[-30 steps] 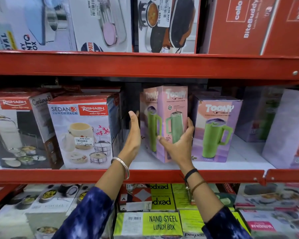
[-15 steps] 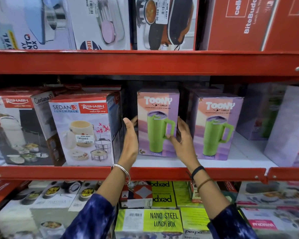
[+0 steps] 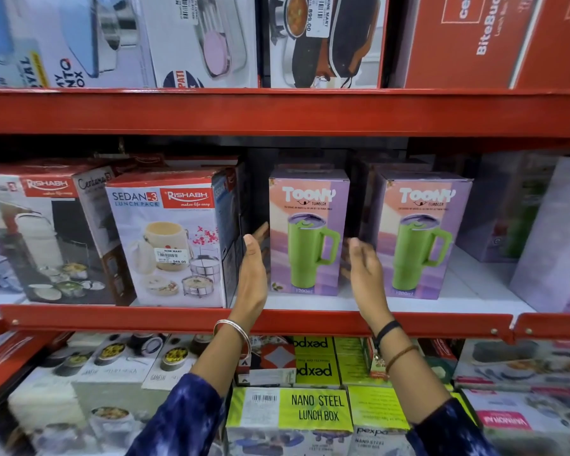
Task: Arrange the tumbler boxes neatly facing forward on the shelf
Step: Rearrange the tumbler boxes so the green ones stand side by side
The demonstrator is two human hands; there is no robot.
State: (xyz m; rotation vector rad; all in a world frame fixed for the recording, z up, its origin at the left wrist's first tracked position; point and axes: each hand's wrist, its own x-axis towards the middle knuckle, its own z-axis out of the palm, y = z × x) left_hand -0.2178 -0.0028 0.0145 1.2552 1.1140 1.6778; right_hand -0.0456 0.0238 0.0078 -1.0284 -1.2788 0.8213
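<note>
Two purple-and-pink Toony tumbler boxes with a green tumbler printed on them stand upright on the middle shelf (image 3: pixel 310 302), fronts facing me. The left tumbler box (image 3: pixel 308 232) stands between my hands. My left hand (image 3: pixel 252 268) is flat beside its left edge, fingers straight, seemingly just off the box. My right hand (image 3: pixel 362 268) hovers by its lower right corner, fingers apart, holding nothing. The right tumbler box (image 3: pixel 423 235) stands a little further right, apart from my hands.
A Rishabh Sedan-3 lunch pack box (image 3: pixel 171 238) stands close left of my left hand. More purple boxes (image 3: pixel 553 238) stand turned at the far right. Red shelf rails (image 3: pixel 277 110) run above and below. Nano Steel lunch boxes (image 3: pixel 316 409) lie on the lower shelf.
The left tumbler box was angled with its corner forward; it has been turned front-on and set back. My right hand has come off it and both hands have opened beside it.
</note>
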